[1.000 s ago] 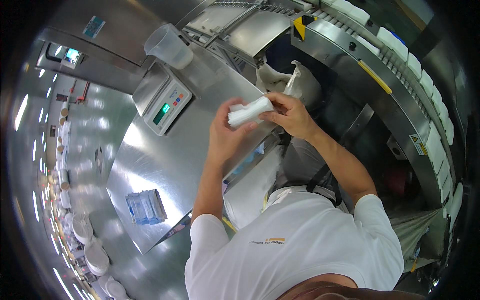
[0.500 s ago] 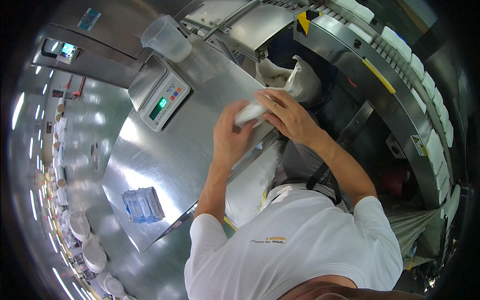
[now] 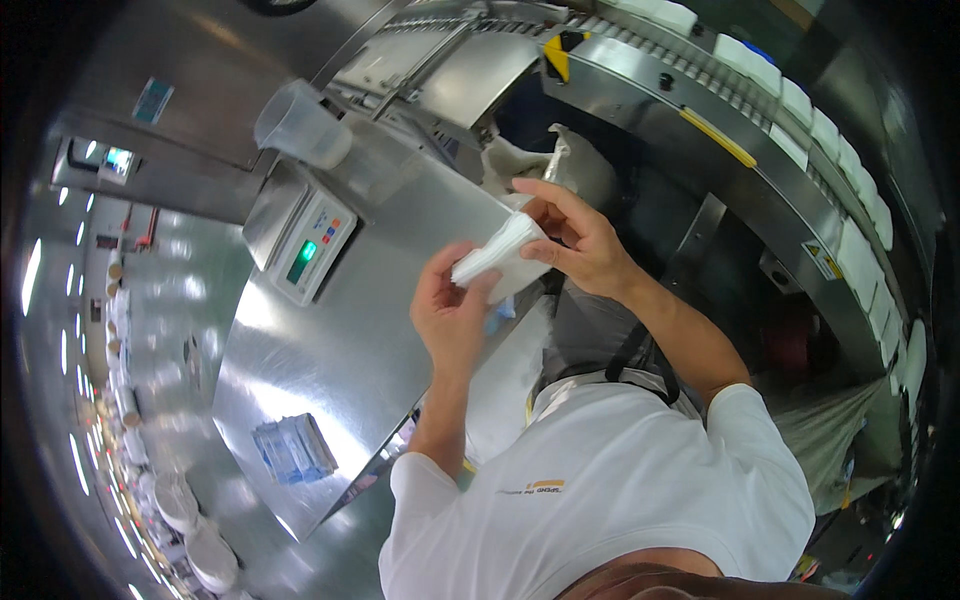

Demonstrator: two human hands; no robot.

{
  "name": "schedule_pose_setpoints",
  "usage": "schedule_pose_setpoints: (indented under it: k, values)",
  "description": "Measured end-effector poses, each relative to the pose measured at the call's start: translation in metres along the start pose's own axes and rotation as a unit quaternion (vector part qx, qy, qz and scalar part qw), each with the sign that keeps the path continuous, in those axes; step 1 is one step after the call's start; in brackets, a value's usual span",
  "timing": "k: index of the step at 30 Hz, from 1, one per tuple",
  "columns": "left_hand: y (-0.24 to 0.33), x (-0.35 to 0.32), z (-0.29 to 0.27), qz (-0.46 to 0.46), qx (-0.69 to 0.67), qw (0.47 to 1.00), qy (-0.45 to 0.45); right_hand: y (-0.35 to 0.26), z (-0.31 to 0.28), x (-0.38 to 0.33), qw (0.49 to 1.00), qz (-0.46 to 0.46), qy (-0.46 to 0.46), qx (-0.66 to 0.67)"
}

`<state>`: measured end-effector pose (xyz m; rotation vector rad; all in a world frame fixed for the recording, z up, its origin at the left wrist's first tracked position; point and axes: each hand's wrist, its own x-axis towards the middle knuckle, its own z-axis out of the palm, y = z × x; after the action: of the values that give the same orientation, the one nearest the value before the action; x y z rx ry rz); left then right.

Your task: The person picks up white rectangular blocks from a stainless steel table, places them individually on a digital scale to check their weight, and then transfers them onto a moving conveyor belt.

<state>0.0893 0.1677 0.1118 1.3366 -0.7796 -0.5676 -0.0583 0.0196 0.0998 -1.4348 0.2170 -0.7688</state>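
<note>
Both hands hold a white stack of thin folded sheets (image 3: 512, 248) above the right edge of the steel table (image 3: 375, 330). My left hand (image 3: 452, 312) pinches its left end, thumb against the near side. At the other end, my right hand (image 3: 588, 248) has its thumb on the stack and its fingers curled behind. The layered edges fan slightly along the top. Beyond the hands, below the table's edge, stands an open whitish sack (image 3: 585, 170), its contents partly hidden.
A digital scale (image 3: 313, 250) and a clear plastic jug (image 3: 303, 130) stand at the table's far end. Blue-and-white flat packets (image 3: 293, 448) lie near its left corner. A curved roller conveyor (image 3: 690, 125) carrying white packs (image 3: 748, 65) runs along the far right.
The stack has been tilted and turned, so its layered edges now show. My hands have come slightly lower in view, and the right fingers have lifted off the top. The whole view has shifted slightly.
</note>
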Motion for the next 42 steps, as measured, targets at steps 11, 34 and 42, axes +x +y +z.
schedule_pose_setpoints:
  k: [11,34,42]
  values:
    - [-0.008,-0.016,0.082,-0.103,-0.131,0.957,-0.236,-0.081,-0.060,-0.085,0.923,-0.113,0.093,-0.356]
    - [0.016,-0.075,0.253,-0.084,-0.198,0.874,-0.436,-0.134,-0.121,-0.248,0.819,-0.162,0.413,-0.364]
    - [0.017,-0.064,0.255,0.296,-0.163,0.864,-0.373,-0.128,-0.134,-0.255,0.838,-0.240,0.306,-0.383]
